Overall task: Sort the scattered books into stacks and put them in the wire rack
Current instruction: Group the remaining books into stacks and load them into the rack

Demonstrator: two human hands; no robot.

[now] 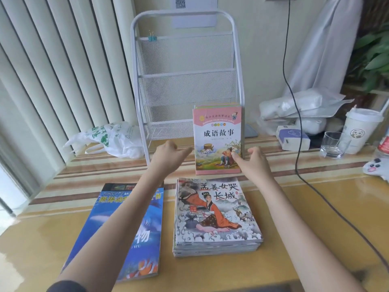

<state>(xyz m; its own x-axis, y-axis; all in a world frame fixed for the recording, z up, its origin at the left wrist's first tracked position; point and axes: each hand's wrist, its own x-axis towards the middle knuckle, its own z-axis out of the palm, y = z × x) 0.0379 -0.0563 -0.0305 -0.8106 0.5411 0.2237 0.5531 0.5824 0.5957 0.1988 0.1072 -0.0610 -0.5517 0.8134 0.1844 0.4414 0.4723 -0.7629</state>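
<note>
Right hand (252,159) has its grip on the lower right edge of the pink book stack (217,140), thumb on the cover; left hand (168,153) hangs just left of it, fingers loosely curled, holding nothing.

The pink stack stands upright on the bench (315,207) against the front of the white wire rack (185,81). Nearer the person lie a flat stack of grey-covered picture books (216,218) and, to its left, a blue animal book (126,228) partly under the left forearm.
</note>
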